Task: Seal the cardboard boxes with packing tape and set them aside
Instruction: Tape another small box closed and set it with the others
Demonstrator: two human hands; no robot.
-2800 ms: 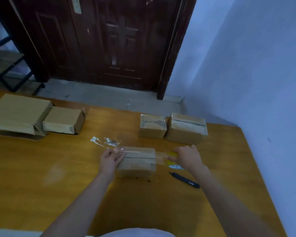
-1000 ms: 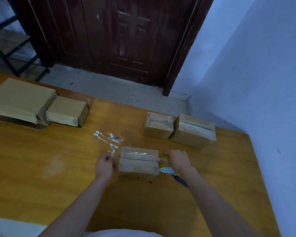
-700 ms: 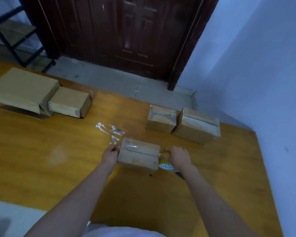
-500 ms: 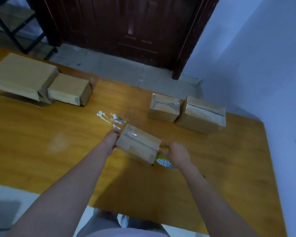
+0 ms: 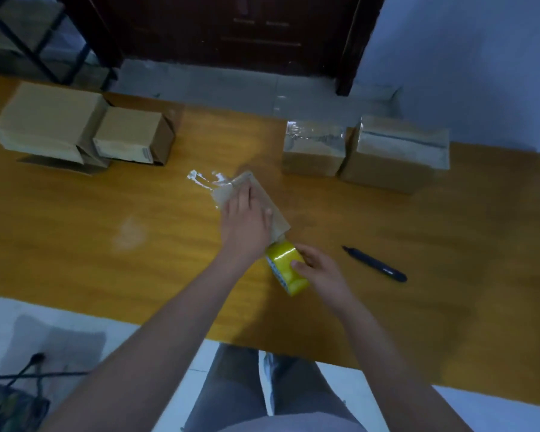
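The small cardboard box [image 5: 256, 198] now lies turned diagonal on the counter [image 5: 106, 229], one end toward the tape scraps [image 5: 205, 179], the other toward the person; one second ago it sat square-on. The left hand [image 5: 247, 222], which held the box's left end before, now lies flat on top of it, fingers straight and pressing down. The right hand [image 5: 320, 269] has shifted from the box's right end to its near end and grips the yellow tape roll [image 5: 286, 268], fingers curled round it; the roll sits just beside the box's near corner. The black pen [image 5: 374, 264], earlier partly hidden by the right hand, lies fully exposed to the right of the box, well apart. Two taped boxes [image 5: 362, 154] stand side by side beyond the box and to its right, unmoved. Two untaped boxes [image 5: 81, 132] remain far left of it. Some motion blur.
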